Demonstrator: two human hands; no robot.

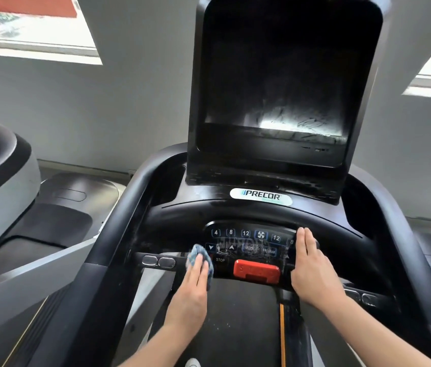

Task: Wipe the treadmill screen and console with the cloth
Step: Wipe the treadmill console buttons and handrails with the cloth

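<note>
While the left hand (196,279) presses the bunched cloth (197,254) flat-fingered onto the console (246,215), the right hand (312,266) rests open; cloth looks limp and light, best palmed centrally.

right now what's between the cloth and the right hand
Head view: the red stop bar and the keypad, with STOP, MODE and PROGRAM keys, lie between cloth and right hand.

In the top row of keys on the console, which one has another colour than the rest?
The fan key, in the middle of the row: it is blue with a fan symbol, while the others are dark with white numbers.
</note>
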